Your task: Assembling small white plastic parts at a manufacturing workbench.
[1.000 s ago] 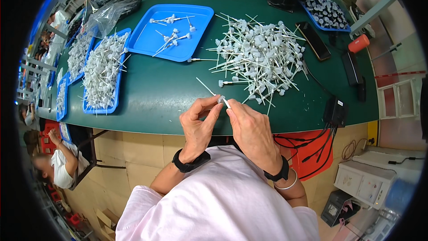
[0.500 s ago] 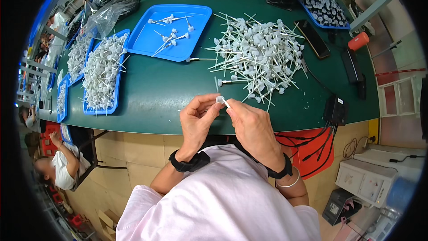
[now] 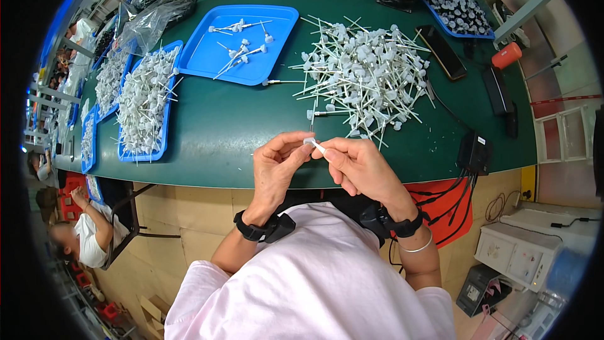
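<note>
Left hand point(image 3: 273, 167) pinching small whitish plastic-headed piece point(image 3: 308, 141) over near side of glossy dark-green tabletop point(image 3: 220, 132); right hand point(image 3: 362, 167) pinching slim white rod point(image 3: 319, 147) at it. Whitish plastic-headed stick heap point(image 3: 371, 75) far right, blue plastic tray point(image 3: 204, 50) far left. Tan floor point(image 3: 201, 214) below.

Bare green table point(image 3: 214, 129) runs left of L hand point(image 3: 275, 164) as far as the full tray point(image 3: 166, 132), the widest free lane. Pile point(image 3: 365, 69) blocks fwd-right of R hand point(image 3: 362, 167), stems jutting low; loose pc point(image 3: 324, 113) lies just ahead of the fingers, w/ held stem point(image 3: 311, 127) poking up nr it. Gap btwn flat tray point(image 3: 283, 16) & pile is narrow, a 2nd pc point(image 3: 283, 82) lying across its near end. Right of pile, phone point(image 3: 441, 53) narrows things; along the near edge, room runs from R hand to black box point(image 3: 474, 153).
</note>
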The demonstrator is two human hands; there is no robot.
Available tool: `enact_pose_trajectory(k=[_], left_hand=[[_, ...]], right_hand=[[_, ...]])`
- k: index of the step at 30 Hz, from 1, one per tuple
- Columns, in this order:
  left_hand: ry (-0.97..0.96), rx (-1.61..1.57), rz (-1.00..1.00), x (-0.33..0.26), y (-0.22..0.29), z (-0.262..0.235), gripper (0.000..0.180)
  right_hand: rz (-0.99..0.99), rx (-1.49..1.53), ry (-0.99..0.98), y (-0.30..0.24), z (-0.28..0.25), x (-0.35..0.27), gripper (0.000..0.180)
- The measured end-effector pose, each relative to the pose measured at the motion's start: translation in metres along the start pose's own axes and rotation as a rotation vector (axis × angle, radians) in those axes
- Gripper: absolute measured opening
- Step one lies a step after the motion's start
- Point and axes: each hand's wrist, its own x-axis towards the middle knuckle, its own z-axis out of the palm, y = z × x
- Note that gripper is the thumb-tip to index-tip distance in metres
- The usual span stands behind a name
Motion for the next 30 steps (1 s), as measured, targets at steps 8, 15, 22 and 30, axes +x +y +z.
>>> enact_pose_trajectory(k=[8,15,22,30], left_hand=[[-0.026,-0.024,0.012,-0.002,0.002,0.001,0.021],[-0.004,-0.031,-0.007,-0.001,0.001,0.004,0.020],[0.042,-0.070,0.016,-0.004,0.002,0.009,0.019],[-0.022,0.008,0.087,-0.003,0.000,0.001,0.018]], right_hand=[[0.078,0.245,-0.106,0.001,-0.008,-0.001,0.029],[-0.004,-0.051,0.046,-0.001,0.004,-0.006,0.029],[-0.017,0.014,0.039,0.002,0.007,-0.007,0.031],[0.092,0.337,-0.108,0.000,-0.001,-0.005,0.032]])
